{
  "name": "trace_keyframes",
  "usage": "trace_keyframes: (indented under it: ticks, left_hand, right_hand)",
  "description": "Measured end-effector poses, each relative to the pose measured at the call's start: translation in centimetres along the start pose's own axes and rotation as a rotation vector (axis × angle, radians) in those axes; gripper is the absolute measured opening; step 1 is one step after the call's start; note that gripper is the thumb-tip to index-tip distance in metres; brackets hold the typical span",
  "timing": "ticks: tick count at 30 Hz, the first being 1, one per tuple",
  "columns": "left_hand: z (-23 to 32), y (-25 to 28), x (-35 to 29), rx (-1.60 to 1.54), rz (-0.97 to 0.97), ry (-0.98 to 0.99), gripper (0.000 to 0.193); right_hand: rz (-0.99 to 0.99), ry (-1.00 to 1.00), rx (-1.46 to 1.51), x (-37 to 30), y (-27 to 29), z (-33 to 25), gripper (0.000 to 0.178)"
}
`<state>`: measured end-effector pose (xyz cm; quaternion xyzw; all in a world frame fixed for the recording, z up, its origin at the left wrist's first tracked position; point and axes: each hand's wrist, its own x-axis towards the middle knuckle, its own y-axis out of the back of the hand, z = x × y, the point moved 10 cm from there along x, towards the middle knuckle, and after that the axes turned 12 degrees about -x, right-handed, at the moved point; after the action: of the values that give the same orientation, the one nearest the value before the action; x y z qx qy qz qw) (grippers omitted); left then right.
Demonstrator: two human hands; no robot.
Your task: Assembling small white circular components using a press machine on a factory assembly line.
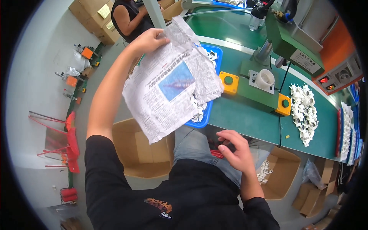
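Observation:
My left hand (150, 40) is raised at the far left of the bench, its fingers closed on the top edge of a crumpled newspaper sheet (147, 101). The sheet hangs over a blue tray (207, 119) and hides most of it. White plastic parts (198, 113) show in the tray at the sheet's lower right edge. Near my lap, just off the bench's front edge, my right hand (238, 150) hovers with loosely bent fingers apart and nothing visible in it.
A green press (293, 48) with a white round fixture (265, 79) and two yellow button boxes (229, 83) stands on the green bench (245, 124). White parts (304, 113) lie heaped at right. Cardboard boxes (143, 153) flank my legs. Another person (128, 17) sits beyond.

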<state>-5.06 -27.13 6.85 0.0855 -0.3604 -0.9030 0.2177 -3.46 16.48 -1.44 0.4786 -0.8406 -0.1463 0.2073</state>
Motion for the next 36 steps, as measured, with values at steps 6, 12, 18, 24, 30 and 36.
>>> trace_keyframes:
  ticks: [6, 12, 18, 24, 30, 36]
  left_hand:
    - [-3.2, -0.2, 2.4, -0.155, 0.163, 0.089, 0.038]
    - [-9.1, 1.0, 3.3, -0.259, 0.279, 0.164, 0.028]
    - [-5.5, -0.6, 3.4, -0.125, 0.109, 0.137, 0.036]
    - [-4.1, 0.6, 2.5, 0.030, 0.137, 0.034, 0.036]
    - [-4.0, 1.9, 1.6, 0.082, 0.171, 0.017, 0.033]
    - [0.8, 3.6, -1.0, -0.011, 0.170, -0.132, 0.035]
  right_hand:
    - [-0.009, -0.063, -0.048, 0.1, -3.3, 2.1, 0.035]
    - [-0.045, -0.091, -0.021, -0.6, -4.4, 3.3, 0.034]
    - [-0.283, -0.290, 0.244, -1.4, -10.2, 7.1, 0.037]
    - [-0.528, -0.487, 0.775, 1.1, -20.3, 4.0, 0.055]
    - [-0.457, -0.569, 0.947, 3.8, -22.8, 2.1, 0.029]
    - [-0.272, -0.609, 0.829, 4.2, -20.5, 3.6, 0.019]
